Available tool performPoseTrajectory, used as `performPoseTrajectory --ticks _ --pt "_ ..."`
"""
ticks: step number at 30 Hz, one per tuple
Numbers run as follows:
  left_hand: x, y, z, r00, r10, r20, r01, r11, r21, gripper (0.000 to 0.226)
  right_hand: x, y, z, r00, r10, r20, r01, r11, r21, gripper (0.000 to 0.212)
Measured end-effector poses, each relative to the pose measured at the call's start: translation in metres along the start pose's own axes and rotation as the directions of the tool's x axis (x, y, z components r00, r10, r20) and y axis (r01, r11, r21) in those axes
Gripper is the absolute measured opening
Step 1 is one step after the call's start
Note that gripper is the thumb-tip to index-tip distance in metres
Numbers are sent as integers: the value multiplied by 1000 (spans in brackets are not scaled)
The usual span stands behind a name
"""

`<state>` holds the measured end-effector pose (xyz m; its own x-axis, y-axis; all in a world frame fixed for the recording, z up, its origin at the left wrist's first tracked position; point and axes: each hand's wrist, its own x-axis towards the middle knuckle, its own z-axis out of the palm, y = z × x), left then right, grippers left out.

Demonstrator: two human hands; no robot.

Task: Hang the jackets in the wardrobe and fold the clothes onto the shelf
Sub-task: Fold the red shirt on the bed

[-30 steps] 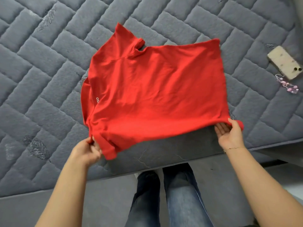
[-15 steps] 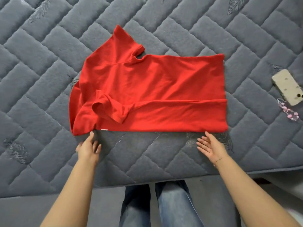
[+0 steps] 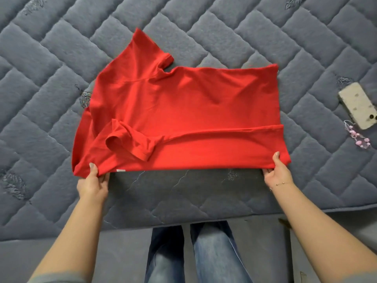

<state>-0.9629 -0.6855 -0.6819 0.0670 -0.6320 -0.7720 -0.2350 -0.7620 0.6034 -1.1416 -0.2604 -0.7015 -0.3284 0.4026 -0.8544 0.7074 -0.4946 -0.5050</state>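
A person's left hand (image 3: 94, 181) and right hand (image 3: 277, 171) pinch the near edge of a red T-shirt (image 3: 183, 111), thumbs on top and fingers curled beneath the fabric. The shirt lies spread on a grey quilted mattress (image 3: 51, 82), its near long side folded over with one sleeve on top. A smartphone (image 3: 357, 105) with a pink beaded charm (image 3: 357, 137) rests to the right, well apart.

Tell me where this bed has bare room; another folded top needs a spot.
Bare quilted grey mattress lies left of the red t-shirt and beyond it. It is crowded on the right, where the pale phone and pink bead strap lie.
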Motion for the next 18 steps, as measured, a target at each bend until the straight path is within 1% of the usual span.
performPoseTrajectory --ticks 1,3,4,6,8,10,11,12,13,14,15,16,17,18 --pt "-3 -5 -13 1000 14 5 -14 1000 5 4 0 0 -9 1000 -1 -3 1 1000 -6 30" --pt "-9 -18 -41 999 28 21 -28 1000 13 16 -2 3 -27 1000 -6 -4 6 1000 -13 22" --pt "-11 -26 -55 1000 16 19 -16 1000 19 17 -4 7 -36 1000 -3 -3 3 1000 -15 16" --pt "-15 -41 -77 999 -52 9 52 998 23 17 -6 15 -50 1000 9 3 -9 1000 -18 9" --pt "-14 -51 -92 996 -88 8 88 995 42 21 -8 24 -62 999 28 22 -28 1000 -5 9" --pt "-12 -54 -99 999 -35 22 32 992 121 20 -13 37 -67 997 52 64 -51 998 -23 17" --pt "-11 -54 -102 999 33 25 -37 982 186 23 -17 46 -67 994 67 87 -64 997 -43 18" --pt "-11 -53 -105 993 115 22 -116 956 271 36 -22 58 -67 990 86 110 -79 995 -68 19" --pt "-11 -51 -108 977 213 21 -206 905 371 49 -28 71 -65 985 108 136 -95 991 -98 24" --pt "-13 -48 -109 944 327 46 -304 807 507 55 -36 87 -62 975 141 171 -120 985 -127 30" --pt "-13 -46 -110 896 431 104 -392 662 639 54 -47 104 -56 958 184 218 -150 975 -165 33" --pt "-14 -43 -110 852 493 175 -453 527 719 50 -60 122 -49 933 234 272 -177 960 -218 28" --pt "-14 -41 -108 827 510 237 -484 432 761 47 -73 140 -41 905 283 317 -202 943 -266 23" --pt "-13 -39 -107 825 489 284 -495 380 782 46 -85 157 -33 880 322 350 -221 928 -299 19"
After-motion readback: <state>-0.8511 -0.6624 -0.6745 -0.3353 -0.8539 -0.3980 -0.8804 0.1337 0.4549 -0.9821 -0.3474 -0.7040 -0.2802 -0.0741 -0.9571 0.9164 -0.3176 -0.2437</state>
